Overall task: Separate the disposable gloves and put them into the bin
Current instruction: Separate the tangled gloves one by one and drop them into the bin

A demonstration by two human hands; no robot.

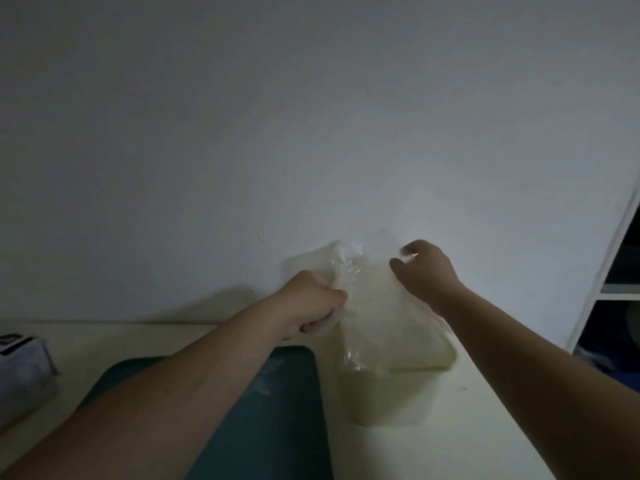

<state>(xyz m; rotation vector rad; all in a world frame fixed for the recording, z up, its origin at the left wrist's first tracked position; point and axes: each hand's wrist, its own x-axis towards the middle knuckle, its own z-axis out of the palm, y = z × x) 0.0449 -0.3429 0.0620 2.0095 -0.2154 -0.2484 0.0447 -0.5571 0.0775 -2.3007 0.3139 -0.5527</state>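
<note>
The gloves [360, 289] are clear, colourless film with pale glints. The bin [398, 386] is plain creamy off-white. Left of it, the mat [277, 410] is dark teal, unpatterned, on the pale cream bench [485, 417]. The far wall [311, 116] is plain greyish white.

I see the left hand [317, 303] gripping clear gloves [351, 268] above the pale bin [391, 400], the right hand [427, 271] pinching their other side.

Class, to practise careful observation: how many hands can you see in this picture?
2. The left hand grips the clear gloves at their left edge, over the bin; the right hand holds their upper right.
</note>
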